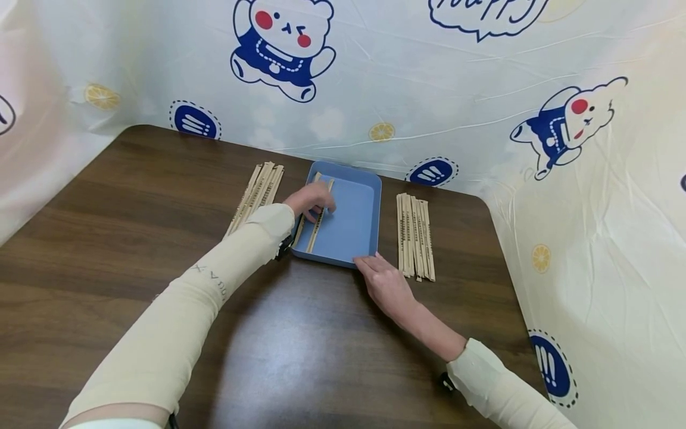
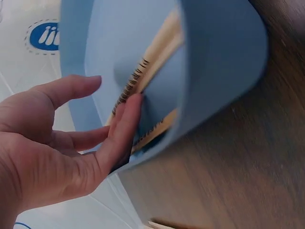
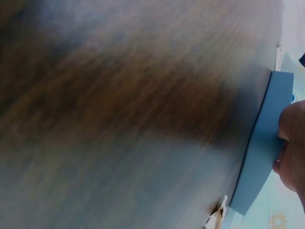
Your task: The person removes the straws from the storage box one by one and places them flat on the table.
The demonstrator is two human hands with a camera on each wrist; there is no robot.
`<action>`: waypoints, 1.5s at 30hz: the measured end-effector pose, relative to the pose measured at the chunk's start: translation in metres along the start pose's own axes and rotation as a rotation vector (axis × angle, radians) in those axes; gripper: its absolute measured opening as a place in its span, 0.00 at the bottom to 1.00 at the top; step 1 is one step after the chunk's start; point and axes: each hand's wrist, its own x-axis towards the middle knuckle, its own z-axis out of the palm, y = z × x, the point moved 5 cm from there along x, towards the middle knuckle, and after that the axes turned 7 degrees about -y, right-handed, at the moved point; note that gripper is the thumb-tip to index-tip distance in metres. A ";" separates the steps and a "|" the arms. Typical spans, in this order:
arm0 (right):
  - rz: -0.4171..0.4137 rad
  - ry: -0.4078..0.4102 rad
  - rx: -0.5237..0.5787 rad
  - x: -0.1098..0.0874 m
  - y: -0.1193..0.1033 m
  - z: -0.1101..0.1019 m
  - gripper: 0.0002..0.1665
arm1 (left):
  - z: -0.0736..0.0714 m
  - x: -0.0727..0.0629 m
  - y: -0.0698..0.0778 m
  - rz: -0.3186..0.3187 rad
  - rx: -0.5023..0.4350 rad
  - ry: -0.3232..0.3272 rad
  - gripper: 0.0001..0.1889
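Inside the blue tray (image 1: 354, 220) lie two long, thin paper-wrapped sticks, tan with dark print. My left hand (image 1: 312, 198) reaches over the tray's left side. Its fingertips touch the inner stick (image 2: 132, 83) near the middle, while the thumb stands apart from it in the left wrist view. The outer stick (image 1: 299, 233) lies close along the tray's left wall, partly hidden behind the hand. At the tray's front right corner, my right hand (image 1: 384, 285) grips the rim with curled fingers; the right wrist view shows it against the tray's outer wall (image 3: 264, 143).
A row of several similar wrapped sticks (image 1: 259, 187) lies left of the tray, partly covered by my left sleeve (image 1: 214, 280). Another row of several sticks (image 1: 415, 238) lies to the right. A printed cloth (image 1: 364, 77) hangs behind the brown wooden table (image 1: 300, 345).
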 end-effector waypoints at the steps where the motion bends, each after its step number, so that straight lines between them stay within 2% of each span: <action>1: 0.002 -0.003 -0.001 0.000 0.000 0.000 0.20 | 0.000 0.000 0.000 0.003 0.032 0.009 0.14; 5: 0.009 -0.014 -0.014 0.000 0.000 0.001 0.20 | 0.001 0.001 0.002 0.015 0.101 0.039 0.04; 12: 0.004 0.003 -0.020 0.000 0.001 0.001 0.20 | 0.003 0.002 0.005 0.033 0.232 0.054 0.19; 18: 0.001 0.006 -0.017 -0.001 0.001 0.002 0.20 | 0.002 0.003 0.003 0.041 0.223 0.052 0.20; 22: -0.001 0.005 -0.010 -0.001 0.000 0.002 0.20 | 0.001 0.001 0.002 0.060 0.187 0.036 0.21; 25: -0.003 0.003 -0.009 -0.001 0.000 0.002 0.20 | -0.001 -0.001 0.002 0.085 0.122 0.012 0.20; 31: -0.002 0.005 -0.016 0.000 0.001 0.001 0.20 | -0.007 -0.007 0.001 0.108 -0.061 -0.054 0.11; 37: -0.004 0.013 -0.010 -0.001 0.001 0.001 0.20 | -0.015 -0.011 -0.001 0.116 -0.158 -0.104 0.04; 39: -0.005 0.015 -0.005 -0.001 0.001 0.001 0.20 | -0.018 -0.012 -0.003 0.120 -0.198 -0.111 0.08; 43: -0.001 0.005 -0.002 -0.001 0.001 0.001 0.20 | -0.028 -0.016 -0.006 0.111 -0.266 -0.104 0.29; 45: 0.003 0.000 -0.005 0.000 0.000 0.001 0.20 | -0.033 -0.019 -0.007 0.100 -0.290 -0.093 0.35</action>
